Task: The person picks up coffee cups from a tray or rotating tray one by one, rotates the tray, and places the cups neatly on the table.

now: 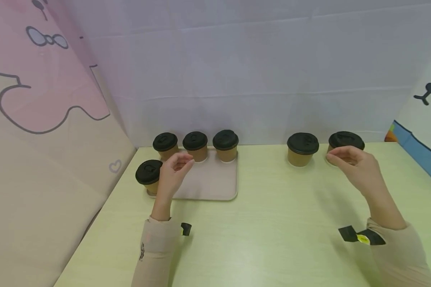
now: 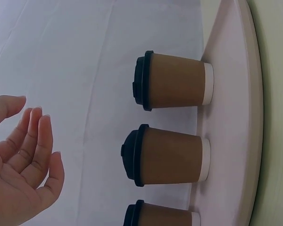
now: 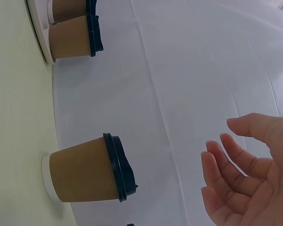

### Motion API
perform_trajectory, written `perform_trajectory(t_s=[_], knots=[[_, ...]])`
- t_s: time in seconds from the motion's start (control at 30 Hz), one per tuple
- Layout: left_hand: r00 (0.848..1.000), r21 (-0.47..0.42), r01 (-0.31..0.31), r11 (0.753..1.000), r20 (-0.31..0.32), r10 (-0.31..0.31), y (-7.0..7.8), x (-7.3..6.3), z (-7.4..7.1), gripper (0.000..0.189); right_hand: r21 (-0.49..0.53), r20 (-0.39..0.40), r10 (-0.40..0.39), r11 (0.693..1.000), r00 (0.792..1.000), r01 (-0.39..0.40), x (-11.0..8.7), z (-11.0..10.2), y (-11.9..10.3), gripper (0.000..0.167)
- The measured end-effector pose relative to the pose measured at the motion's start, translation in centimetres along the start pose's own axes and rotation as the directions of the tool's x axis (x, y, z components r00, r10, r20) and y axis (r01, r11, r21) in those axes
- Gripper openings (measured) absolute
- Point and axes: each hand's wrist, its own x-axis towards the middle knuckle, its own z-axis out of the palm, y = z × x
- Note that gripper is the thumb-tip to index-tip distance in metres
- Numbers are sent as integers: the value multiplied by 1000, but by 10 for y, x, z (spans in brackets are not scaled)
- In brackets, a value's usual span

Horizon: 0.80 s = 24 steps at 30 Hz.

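My left hand (image 1: 174,171) hovers over the left part of a pale tray (image 1: 208,187), its fingers loosely bent with nothing between them. In the head view it partly covers a brown paper coffee cup with a black lid (image 1: 149,172) at the tray's front left corner. Three more such cups line the tray's back edge, the middle one (image 1: 195,145) just beyond my fingertips. My right hand (image 1: 357,167), also loosely bent around nothing, overlaps the far right lidded cup (image 1: 346,138). Left of that hand stands another lidded cup (image 1: 301,149) on the table.
The pale yellow-green table (image 1: 273,235) carries the tray at its back left. A white cloth backdrop (image 1: 255,71) rises right behind the cups. A printed cloth panel (image 1: 57,159) borders the left side, and another (image 1: 424,131) the right.
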Motion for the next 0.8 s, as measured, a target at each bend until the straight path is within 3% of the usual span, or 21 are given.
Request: perform_trajectory(t_s=[0.13, 0.2, 0.57, 0.8], knots=[[1000, -10, -7, 1000, 3, 7, 0, 0, -1, 20, -4, 13, -8, 1000, 1000, 8, 0, 3, -1, 38], [1000, -24, -15, 1000, 3, 16, -7, 3, -1, 21, -6, 17, -16, 1000, 1000, 17, 0, 4, -1, 37], [999, -62, -33, 998, -6, 33, -2, 1, -3, 21, 2, 15, -63, 998, 998, 63, 0, 14, -5, 35], [999, -71, -49, 996, -2, 49, -2, 1, -6, 20, 59, -18, -192, 979, 981, 193, 1, 35, -15, 25]])
